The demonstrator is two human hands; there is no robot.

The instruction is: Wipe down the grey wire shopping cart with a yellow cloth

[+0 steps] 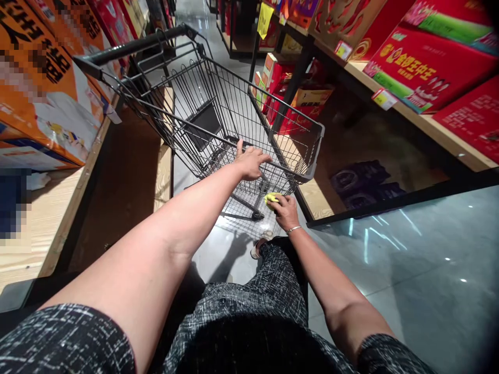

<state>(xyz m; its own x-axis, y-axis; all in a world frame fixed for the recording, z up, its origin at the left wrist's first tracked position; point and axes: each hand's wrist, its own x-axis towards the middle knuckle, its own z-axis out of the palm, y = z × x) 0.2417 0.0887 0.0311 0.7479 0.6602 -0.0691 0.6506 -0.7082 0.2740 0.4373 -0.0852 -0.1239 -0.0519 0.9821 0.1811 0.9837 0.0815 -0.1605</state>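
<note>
A black wire shopping cart stands in the aisle ahead of me, its handle at the far left. My left hand lies over the near top rail of the basket, thumb and fingers spread. Lower and to the right, my right hand has its fingers closed around a yellow cloth. It is at the near end of the cart, below the basket; whether the cloth touches the frame I cannot tell. One wheel shows beside it. No goods are visible in the basket.
Orange cartons stand on a wooden shelf at left. At right, red gift boxes fill a shelf above dark purple packs. A black shelf post is close to the cart. The floor is shiny grey.
</note>
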